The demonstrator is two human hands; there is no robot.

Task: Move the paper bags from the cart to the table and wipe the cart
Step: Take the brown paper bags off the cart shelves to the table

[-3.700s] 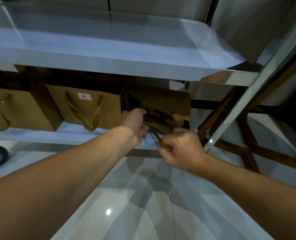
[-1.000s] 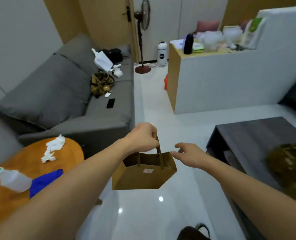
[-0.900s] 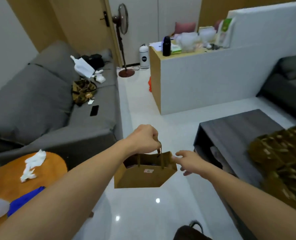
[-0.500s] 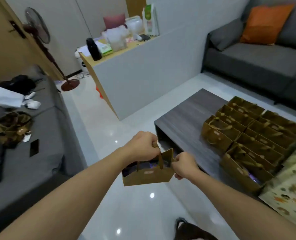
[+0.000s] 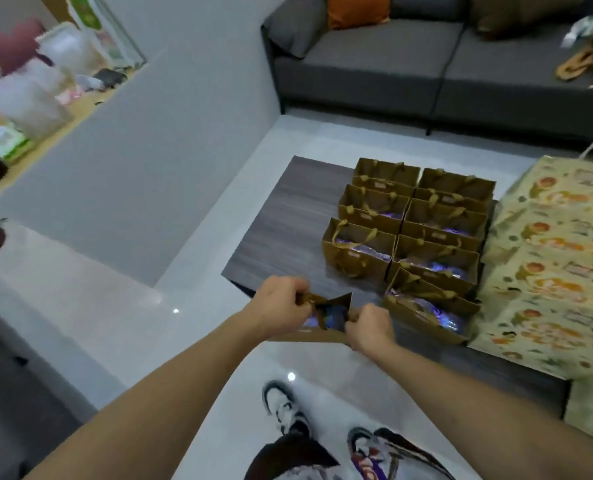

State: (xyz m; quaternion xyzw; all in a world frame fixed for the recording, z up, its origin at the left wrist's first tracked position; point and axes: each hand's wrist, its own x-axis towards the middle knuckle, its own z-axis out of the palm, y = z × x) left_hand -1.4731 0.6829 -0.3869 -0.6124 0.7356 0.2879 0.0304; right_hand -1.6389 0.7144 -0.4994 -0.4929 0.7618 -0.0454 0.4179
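From the head view, both hands carry one paper bag (image 5: 326,322) over the near edge of the desk (image 5: 284,233), just short of the rows of bags (image 5: 412,237) already there. The left hand (image 5: 277,306) has its fingers curled around the handle; the right hand (image 5: 369,327) pinches the bag's rim. Best set it upright in the gap beside the nearest bag (bottom flat first), then let go.
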